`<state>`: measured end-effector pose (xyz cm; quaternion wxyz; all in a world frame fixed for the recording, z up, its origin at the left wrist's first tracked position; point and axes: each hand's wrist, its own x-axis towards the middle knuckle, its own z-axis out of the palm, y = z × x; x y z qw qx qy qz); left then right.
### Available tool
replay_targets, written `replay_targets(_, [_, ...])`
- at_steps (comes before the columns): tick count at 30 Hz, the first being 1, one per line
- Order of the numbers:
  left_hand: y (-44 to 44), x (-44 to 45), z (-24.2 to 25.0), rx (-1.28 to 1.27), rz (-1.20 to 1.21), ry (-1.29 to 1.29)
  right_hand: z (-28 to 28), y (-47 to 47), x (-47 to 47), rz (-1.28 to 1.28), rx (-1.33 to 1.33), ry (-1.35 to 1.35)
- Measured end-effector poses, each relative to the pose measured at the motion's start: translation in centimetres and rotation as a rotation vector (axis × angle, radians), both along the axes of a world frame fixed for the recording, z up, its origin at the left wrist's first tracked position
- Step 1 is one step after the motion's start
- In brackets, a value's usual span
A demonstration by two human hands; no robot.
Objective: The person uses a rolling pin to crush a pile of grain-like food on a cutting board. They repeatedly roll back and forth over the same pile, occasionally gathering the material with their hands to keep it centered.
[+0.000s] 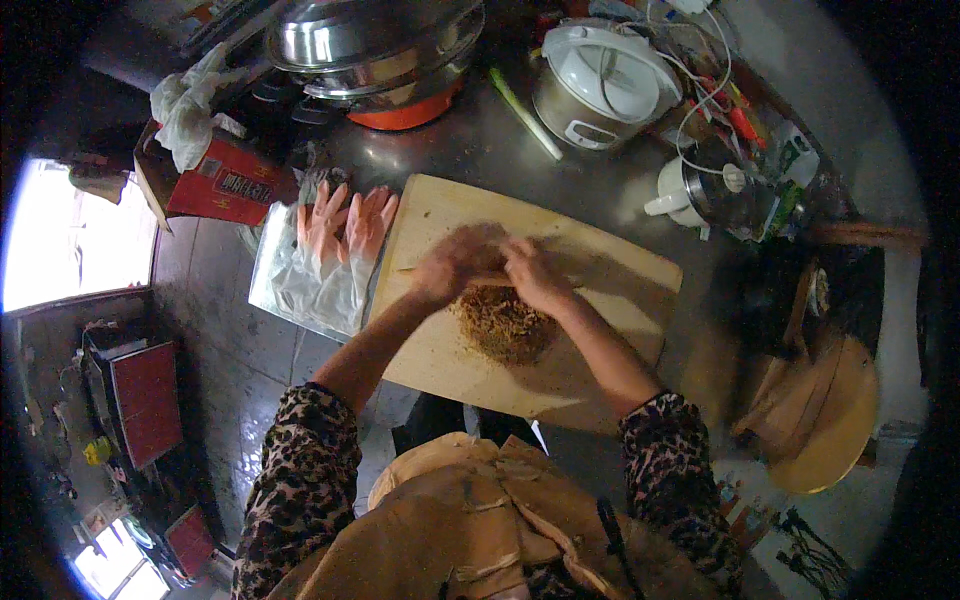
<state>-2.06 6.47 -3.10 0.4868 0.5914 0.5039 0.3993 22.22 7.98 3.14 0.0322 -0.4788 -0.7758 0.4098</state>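
Observation:
A heap of brown crumbly or shredded matter [506, 326] lies on a pale wooden board [427, 360]. Just beyond the heap, my left hand [450, 266] and my right hand [532, 270] are close together over the board. A thin light-coloured rod or handle, perhaps a rolling pin or a tool, shows partly beneath the hands; its kind is unclear. The hands are blurred, so what their fingers hold cannot be made out.
Pink-and-white rubber gloves [341, 247] lie left of the board. Behind stand a steel steamer pot [382, 52], a spring onion stalk [525, 112] and a rice cooker [600, 82]. A red carton [225, 184] is at left, a white-handled appliance [686, 195] at right.

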Motion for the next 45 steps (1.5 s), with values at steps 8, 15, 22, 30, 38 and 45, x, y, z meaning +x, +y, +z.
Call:
replay_targets(8, [-1.7,0.3,2.2,0.162,-0.172,1.09,-0.9,-2.2,-2.0,0.021,0.219,-0.319])
replay_targets(15, [-5.7,-3.6,6.6,0.336,-0.215,1.002,1.6,-4.2,5.2,0.01,0.211,-0.211])
replay_targets(22, [-3.7,-4.0,6.1,0.2,-0.072,0.751,-0.7,-0.9,6.1,-0.069,0.363,-0.102])
replay_targets(30, [0.3,-3.7,4.2,0.41,-0.018,0.761,-0.7,2.2,4.9,-0.113,0.502,-0.242])
replay_targets(38, [3.2,-2.1,2.5,0.252,0.23,1.089,-4.8,4.6,2.2,-0.422,0.684,-0.346])
replay_targets(45, [0.1,-1.7,3.1,0.236,0.098,1.162,-4.2,0.9,3.1,-0.313,0.772,-0.344])
